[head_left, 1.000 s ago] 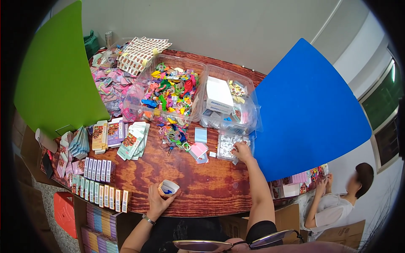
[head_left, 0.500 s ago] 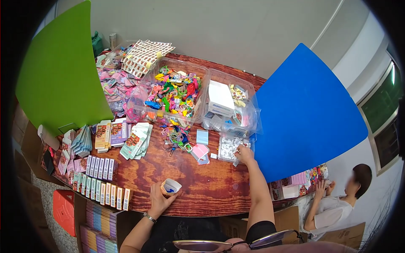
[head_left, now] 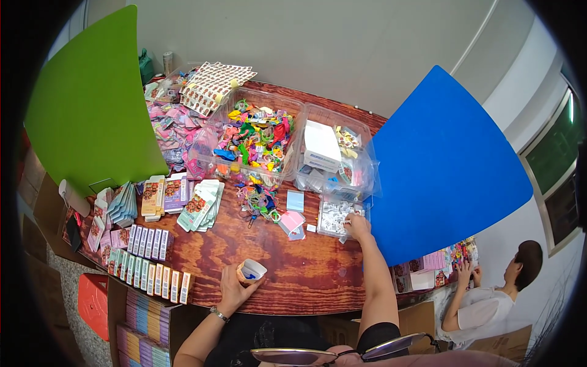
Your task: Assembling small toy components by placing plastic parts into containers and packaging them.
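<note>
Near the table's front edge my left hand (head_left: 235,290) is wrapped round a small orange carton (head_left: 252,273). Its top is open, and something blue shows inside. My right hand (head_left: 357,226) reaches over a clear tray (head_left: 322,231) of small white pieces (head_left: 334,215). The fingers there are pinched together at the tray's right part; what they hold, if anything, is too small to make out. Left of the tray lie a light blue card (head_left: 295,200), a pink card (head_left: 292,221) and a small white square (head_left: 311,228). Beside these is a loose pile of coloured bands and balloons (head_left: 259,202).
Clear tubs (head_left: 202,156) of colourful balloons and a white box (head_left: 321,144) stand behind. Closed small cartons (head_left: 147,278) stand in rows at left, with flat cartons (head_left: 202,207) beyond. A green panel (head_left: 92,110) and blue panel (head_left: 446,177) flank the table. Another person (head_left: 489,300) works at right.
My right hand stays over the tray with its fingers shifted slightly. The carton remains in my left hand, nearly unmoved. The whole view has shifted a little.
</note>
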Tool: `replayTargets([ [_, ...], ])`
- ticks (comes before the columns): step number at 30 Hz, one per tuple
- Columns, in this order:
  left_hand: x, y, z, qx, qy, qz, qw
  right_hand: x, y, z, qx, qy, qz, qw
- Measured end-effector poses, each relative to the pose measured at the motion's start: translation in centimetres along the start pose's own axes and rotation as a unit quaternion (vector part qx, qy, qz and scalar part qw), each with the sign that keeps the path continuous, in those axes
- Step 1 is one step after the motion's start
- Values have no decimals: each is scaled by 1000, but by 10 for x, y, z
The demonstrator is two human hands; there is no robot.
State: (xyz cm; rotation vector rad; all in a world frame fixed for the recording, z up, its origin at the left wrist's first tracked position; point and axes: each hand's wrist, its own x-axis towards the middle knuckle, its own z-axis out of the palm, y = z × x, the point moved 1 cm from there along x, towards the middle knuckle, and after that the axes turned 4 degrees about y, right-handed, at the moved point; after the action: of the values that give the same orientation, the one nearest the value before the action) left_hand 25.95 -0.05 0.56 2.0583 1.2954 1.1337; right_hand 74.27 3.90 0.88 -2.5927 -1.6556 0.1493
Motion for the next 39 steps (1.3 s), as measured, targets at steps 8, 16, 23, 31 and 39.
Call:
replayTargets([
  [8, -2, -4, 8, 3, -21, 1, 1000, -5, 2, -26, 46, 21, 21, 998],
  [16, 7, -4, 20, 52, -25, -15, 998, -36, -116, -68, 564, -152, -28, 811],
  [23, 20, 10, 25, 1, 21, -40, 999, -119, -246, -75, 332, -71, -378, 862],
  [31, 10, 4, 15, -35, 39, -40, 998, -144, -276, -74, 225, -103, -452, 857],
  [39, 11, 4, 12, -83, 52, -59, 993, -156, -268, -85, 285, 142, -531, 785],
])
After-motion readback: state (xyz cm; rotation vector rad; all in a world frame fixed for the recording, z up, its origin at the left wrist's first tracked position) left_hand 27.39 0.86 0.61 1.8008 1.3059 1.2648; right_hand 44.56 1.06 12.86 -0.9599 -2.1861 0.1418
